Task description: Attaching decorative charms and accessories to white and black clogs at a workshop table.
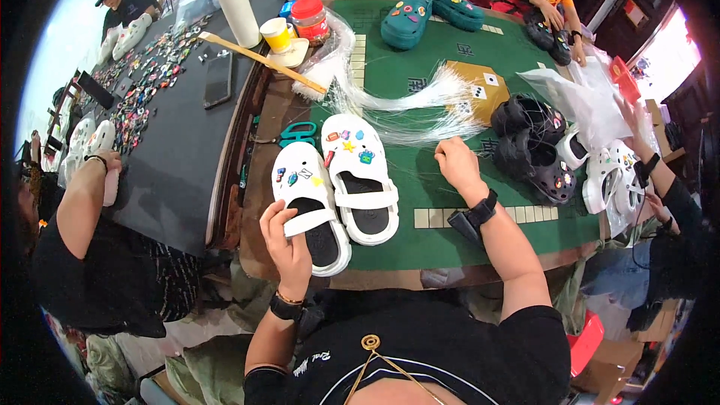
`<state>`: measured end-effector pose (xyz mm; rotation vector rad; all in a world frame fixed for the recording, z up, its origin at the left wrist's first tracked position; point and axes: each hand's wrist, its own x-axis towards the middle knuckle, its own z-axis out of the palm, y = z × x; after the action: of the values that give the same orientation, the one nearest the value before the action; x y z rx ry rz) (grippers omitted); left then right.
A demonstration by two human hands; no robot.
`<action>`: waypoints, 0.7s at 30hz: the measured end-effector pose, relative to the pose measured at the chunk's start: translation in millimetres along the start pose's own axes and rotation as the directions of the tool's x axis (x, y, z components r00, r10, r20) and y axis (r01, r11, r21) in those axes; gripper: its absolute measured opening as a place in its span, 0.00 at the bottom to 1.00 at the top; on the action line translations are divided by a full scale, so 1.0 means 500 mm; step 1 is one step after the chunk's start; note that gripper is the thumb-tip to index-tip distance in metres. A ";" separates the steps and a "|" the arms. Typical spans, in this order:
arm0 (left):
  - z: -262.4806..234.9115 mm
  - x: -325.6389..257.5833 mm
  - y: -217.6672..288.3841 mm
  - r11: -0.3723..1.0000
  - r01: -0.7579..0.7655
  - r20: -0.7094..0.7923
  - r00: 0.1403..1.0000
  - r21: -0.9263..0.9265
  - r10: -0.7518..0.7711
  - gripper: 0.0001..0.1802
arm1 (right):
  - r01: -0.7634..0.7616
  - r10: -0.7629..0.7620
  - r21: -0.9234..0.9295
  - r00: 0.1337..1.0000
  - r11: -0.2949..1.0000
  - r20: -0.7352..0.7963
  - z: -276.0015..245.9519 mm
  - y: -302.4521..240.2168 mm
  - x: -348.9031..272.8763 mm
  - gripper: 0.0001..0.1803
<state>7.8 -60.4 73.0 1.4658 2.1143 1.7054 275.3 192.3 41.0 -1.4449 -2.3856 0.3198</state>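
Observation:
A pair of white clogs stands side by side in front of me, toes pointing away, with colourful charms on the uppers. My left hand [286,238] grips the left white clog [298,156] at its side, by the strap. Touching it, the right white clog [352,139] has its strap across the opening. My right hand [459,166] rests on the green table mat [420,180] with curled fingers; whatever is in them is hidden. Just beyond it fans a bundle of thin white plastic strands [420,109]. Teal-handled scissors [298,133] lie behind the left clog.
Black clogs [529,154] and more white clogs [611,172] stand at right, teal clogs [409,22] at the back. A wooden stick [259,56], a red-lidded jar [310,21] and a phone [218,79] are at left, near scattered charms [154,79]. Several people work around the tables.

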 end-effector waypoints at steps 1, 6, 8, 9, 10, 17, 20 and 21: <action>0.002 0.003 -0.002 1.000 0.002 0.000 1.000 -0.005 -0.002 0.10 | -0.002 0.002 -0.001 1.000 1.000 0.002 0.000 -0.003 0.002 0.06; 0.007 0.012 -0.002 1.000 -0.003 0.016 1.000 -0.007 0.003 0.10 | -0.024 0.026 0.176 1.000 0.984 -0.006 -0.026 -0.002 0.015 0.07; 0.003 0.011 -0.003 1.000 0.001 0.019 1.000 -0.006 -0.001 0.11 | -0.043 0.043 0.285 0.999 0.957 0.007 -0.070 -0.016 0.016 0.07; -0.001 0.009 -0.003 1.000 0.004 0.027 1.000 -0.005 -0.003 0.12 | -0.067 0.064 0.391 0.998 0.918 0.022 -0.097 -0.025 0.016 0.07; -0.003 0.009 0.000 1.000 0.006 0.023 1.000 -0.006 -0.006 0.12 | -0.060 0.062 0.430 0.998 0.901 0.009 -0.122 -0.024 0.013 0.09; -0.032 0.000 0.020 0.998 -0.033 0.039 0.999 0.047 0.031 0.21 | 0.285 0.249 0.781 0.839 0.556 -0.483 -0.287 -0.067 -0.036 0.06; -0.043 -0.009 0.026 0.995 -0.087 -0.001 0.996 0.056 0.087 0.23 | 0.450 0.264 0.752 0.743 0.482 -0.614 -0.321 -0.074 -0.054 0.06; -0.047 -0.012 0.030 0.989 -0.126 -0.027 0.991 0.080 0.128 0.23 | 0.453 0.257 0.754 0.748 0.476 -0.612 -0.322 -0.083 -0.061 0.06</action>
<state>7.3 -82.5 91.0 1.6387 2.1704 1.7166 317.6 149.3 198.9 -0.6734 -1.2845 0.7293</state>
